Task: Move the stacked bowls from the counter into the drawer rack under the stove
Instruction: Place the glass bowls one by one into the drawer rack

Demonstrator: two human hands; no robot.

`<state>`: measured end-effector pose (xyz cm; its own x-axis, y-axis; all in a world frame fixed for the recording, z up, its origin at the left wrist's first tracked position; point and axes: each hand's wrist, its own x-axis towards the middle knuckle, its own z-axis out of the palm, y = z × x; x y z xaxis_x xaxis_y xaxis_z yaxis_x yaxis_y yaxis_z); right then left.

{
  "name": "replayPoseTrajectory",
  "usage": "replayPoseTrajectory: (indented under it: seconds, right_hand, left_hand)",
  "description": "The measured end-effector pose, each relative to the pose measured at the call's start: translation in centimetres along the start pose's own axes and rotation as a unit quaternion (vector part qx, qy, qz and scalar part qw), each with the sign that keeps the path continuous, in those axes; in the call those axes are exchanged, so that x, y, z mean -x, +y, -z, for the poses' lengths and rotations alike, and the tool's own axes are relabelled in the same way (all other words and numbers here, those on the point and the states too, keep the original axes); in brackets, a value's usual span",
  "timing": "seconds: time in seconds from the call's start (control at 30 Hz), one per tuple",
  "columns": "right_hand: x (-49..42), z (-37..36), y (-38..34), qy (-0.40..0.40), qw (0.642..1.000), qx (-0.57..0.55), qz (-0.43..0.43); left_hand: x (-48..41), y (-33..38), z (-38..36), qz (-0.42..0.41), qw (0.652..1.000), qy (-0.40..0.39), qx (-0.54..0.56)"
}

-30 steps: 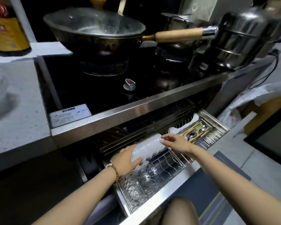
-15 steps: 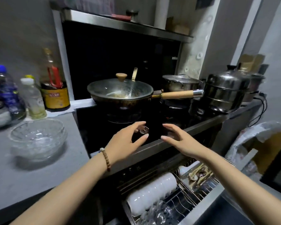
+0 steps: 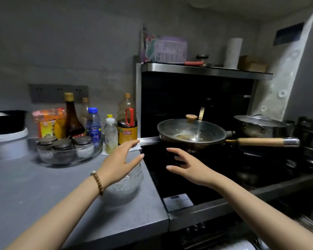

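The view is lifting from the drawer rack up to the counter (image 3: 43, 195), so the condiment bottles (image 3: 90, 121) and the tray of small jars (image 3: 69, 150) at the far left are now coming into sight, and the glass bowls are swinging from the left edge toward the centre. The left hand (image 3: 116, 163), which a second ago was resting on white bowls down in the rack, is now reaching over the stacked glass bowls (image 3: 126, 184) near the counter's right edge, its fingers (image 3: 132, 144) spread apart and gripping nothing; whether the palm is touching the rim cannot be told. Just to the right, the right hand (image 3: 186, 168) is hovering above the dark stove top (image 3: 215, 177), fingers likewise open and curled, closing in on the bowls from the other side. Farther right, the lidded wok (image 3: 192, 134) is sitting on its burner. One load seems delivered; the hands are apparently framing the next stack for a two-handed lift.
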<state>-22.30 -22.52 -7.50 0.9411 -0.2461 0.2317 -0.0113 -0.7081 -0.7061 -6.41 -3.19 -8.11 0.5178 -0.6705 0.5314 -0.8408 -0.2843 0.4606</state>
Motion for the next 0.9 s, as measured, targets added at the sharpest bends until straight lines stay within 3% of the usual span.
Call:
replayPoseTrajectory:
  seconds: [0.23, 0.5, 0.67, 0.9]
  right_hand:
    - [-3.9, -5.0, -1.3, -0.048, 0.999, 0.003, 0.007]
    - [-6.4, -8.5, -1.9, -0.087, 0.995, 0.034, 0.026]
    - [-6.8, -9.4, -1.9, -0.114, 0.992, 0.051, 0.033]
    - [-6.7, -10.1, -1.9, -0.095, 0.992, 0.066, 0.046]
  left_hand:
    - [2.3, -6.2, 1.5, 0.085, 0.996, -0.013, -0.009]
    - [3.8, -9.1, 0.3, 0.167, 0.972, -0.067, 0.15]
    - [4.4, -10.2, -0.7, 0.174, 0.964, -0.097, 0.175]
    - [4.6, -10.5, -1.2, 0.164, 0.968, -0.071, 0.178]
